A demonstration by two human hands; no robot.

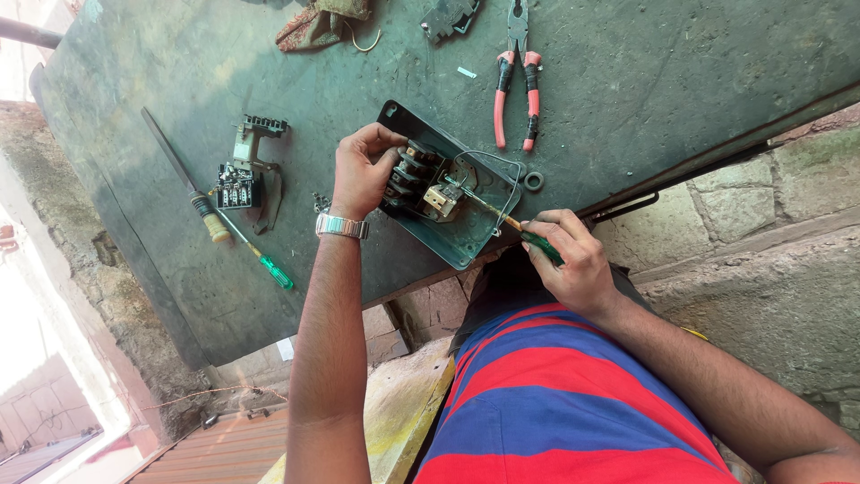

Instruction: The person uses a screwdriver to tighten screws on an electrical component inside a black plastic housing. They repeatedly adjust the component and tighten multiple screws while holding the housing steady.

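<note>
On the dark green tabletop [627,72], an open grey-green metal switch box [466,237] lies near the edge closest to the person, and everything else can be placed from it. The left hand [363,170] is curled over the box's left side, its fingers closed on the block of dark contact parts [408,175] inside; a silver wristwatch [341,226] sits on that wrist. The right hand [569,255] is just right of the box, fingers wrapped tight round the green handle of a screwdriver [511,222], whose thin shaft runs up and left into the box and ends at a small pale metal fitting [441,199] in its middle. A thin wire [502,166] loops along the box's far-right rim. Just beyond the box's right corner lies a small dark ring [534,181], and farther up from there a pair of red-handled pliers [517,81] rests with its jaws pointing away from the person. Well to the left of the box sits a black terminal assembly [244,179], and left of that a long file with a wooden handle [184,179] and a second green-handled screwdriver [260,255] lie slantwise. Far above the box, at the tabletop's far edge, are a bunched cloth [318,22] and another dark part [448,16]. The person wears a red and blue striped shirt [555,403].
</note>
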